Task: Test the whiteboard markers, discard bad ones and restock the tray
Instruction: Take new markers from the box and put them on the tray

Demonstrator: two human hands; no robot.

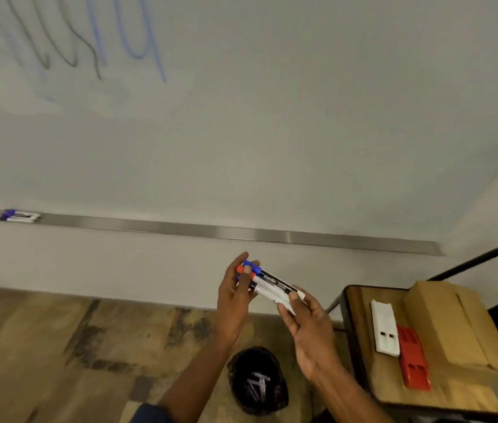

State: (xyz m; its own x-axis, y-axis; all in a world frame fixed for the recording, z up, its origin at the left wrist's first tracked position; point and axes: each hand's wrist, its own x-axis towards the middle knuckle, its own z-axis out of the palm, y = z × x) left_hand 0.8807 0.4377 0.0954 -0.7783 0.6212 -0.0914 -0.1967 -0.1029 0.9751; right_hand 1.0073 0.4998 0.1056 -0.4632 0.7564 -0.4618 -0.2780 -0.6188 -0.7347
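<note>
Both hands share a bundle of markers. Left hand curls around the capped end, blue and red caps showing; right hand pinches the white barrel ends between thumb and fingers. Bundle sits below the metal tray, not touching it. Two blue-capped markers lie at the tray's far left. Whiteboard carries blue and black scribbles top left. Black bin on the wood floor holds discarded markers. Side table at right: white case, red case, brown envelope.
</note>
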